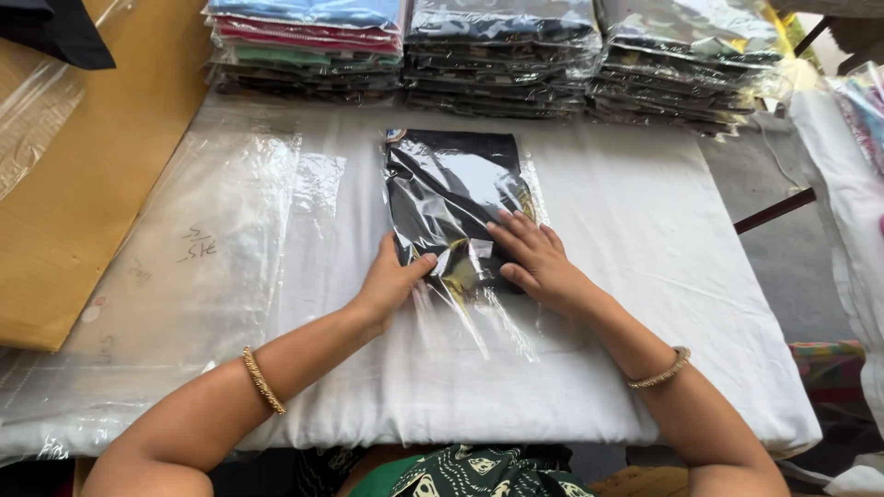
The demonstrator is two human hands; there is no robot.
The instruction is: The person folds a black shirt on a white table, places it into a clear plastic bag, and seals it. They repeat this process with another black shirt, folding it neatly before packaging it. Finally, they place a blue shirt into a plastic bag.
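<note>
A folded black garment in a clear plastic bag [451, 198] lies on the white cloth-covered table [645, 276]. My left hand [391, 276] grips the bag's near left edge, thumb on top of the plastic. My right hand [534, 258] lies flat, fingers spread, pressing down on the bag's near right part. The bag's open clear flap [479, 322] extends toward me past the garment, between both hands.
Three stacks of bagged folded garments [502, 55] line the table's far edge. Loose clear plastic bags [221, 239] lie spread at the left. A brown board [101, 175] is further left. White cloth [847, 202] hangs at the right.
</note>
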